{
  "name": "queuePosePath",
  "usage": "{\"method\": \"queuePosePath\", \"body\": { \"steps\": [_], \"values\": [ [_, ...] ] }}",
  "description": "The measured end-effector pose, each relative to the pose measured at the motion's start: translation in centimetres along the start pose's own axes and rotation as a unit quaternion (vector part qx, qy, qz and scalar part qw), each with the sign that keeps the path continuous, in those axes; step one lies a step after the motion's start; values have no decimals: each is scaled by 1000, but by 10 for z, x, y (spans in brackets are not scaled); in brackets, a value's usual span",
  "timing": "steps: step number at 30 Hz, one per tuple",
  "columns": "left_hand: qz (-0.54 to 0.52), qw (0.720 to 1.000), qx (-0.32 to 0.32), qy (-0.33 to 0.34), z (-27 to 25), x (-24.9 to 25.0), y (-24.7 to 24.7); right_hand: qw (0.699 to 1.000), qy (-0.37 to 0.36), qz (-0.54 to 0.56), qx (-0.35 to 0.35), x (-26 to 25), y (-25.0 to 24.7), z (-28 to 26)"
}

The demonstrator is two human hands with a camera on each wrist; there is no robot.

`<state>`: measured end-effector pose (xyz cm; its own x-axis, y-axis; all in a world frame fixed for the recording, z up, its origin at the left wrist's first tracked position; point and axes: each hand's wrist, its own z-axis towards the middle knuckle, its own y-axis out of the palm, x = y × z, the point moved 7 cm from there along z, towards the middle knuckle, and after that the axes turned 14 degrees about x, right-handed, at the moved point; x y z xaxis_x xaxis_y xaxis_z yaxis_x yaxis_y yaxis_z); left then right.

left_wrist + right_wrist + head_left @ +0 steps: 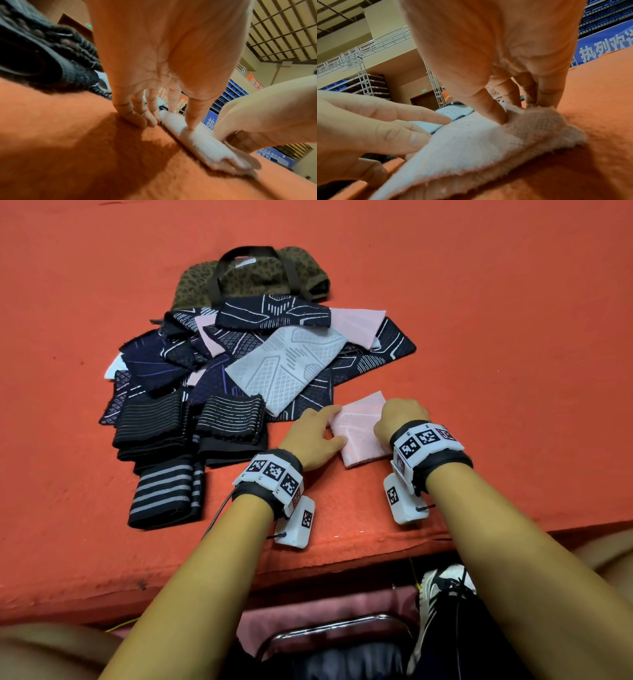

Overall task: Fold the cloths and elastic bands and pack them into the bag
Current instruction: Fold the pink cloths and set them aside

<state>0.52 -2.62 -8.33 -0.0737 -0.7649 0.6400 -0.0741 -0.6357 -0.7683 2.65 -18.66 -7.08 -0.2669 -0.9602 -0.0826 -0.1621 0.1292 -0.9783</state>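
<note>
Both hands (317, 436) (399, 419) pressing pale pink cloth (359, 429), folded, flat, white-lined

Orange table (479, 285), sneaker (442, 587), chair frame (329, 628)

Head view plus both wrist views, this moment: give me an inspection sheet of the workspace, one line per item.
Surface: orange felt-like table, front edge near the person.
Job's things: pink cloth lies folded flat near the front edge; mixed pile of dark, white and pink cloths behind it; striped elastic bands stacked at the left; leopard-print bag lies at the back, partly under the pile.
Clutter: nothing seen.
Hands: left hand presses the pink cloth's left edge with thumb and fingers; right hand pinches its right edge, thumb on top.
Cables: thin wires from both wrist cameras.
Surroundings: chair frame and a sneaker below the table; hall with blue seating in wrist views.
</note>
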Motion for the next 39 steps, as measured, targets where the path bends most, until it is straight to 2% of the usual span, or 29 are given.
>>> {"method": "queuePosePath", "body": {
  "steps": [5,10,14,25,33,39],
  "values": [
    [14,1000,-2,3,-1,2,6,1000,20,14,8,5,0,-2],
    [-6,1000,-5,12,-6,6,9,993,57,88,59,9,-1,-6],
    [-18,1000,-11,20,-9,10,9,991,38,104,72,9,-2,-7],
    [14,1000,-15,14,-5,11,9,993,-23,115,25,-4,0,-7],
    [-40,999,-27,10,-4,11,4,982,3,154,111,5,-21,0],
    [-22,997,-54,43,1,24,20,980,-13,163,117,12,-19,2]
  ]
}}
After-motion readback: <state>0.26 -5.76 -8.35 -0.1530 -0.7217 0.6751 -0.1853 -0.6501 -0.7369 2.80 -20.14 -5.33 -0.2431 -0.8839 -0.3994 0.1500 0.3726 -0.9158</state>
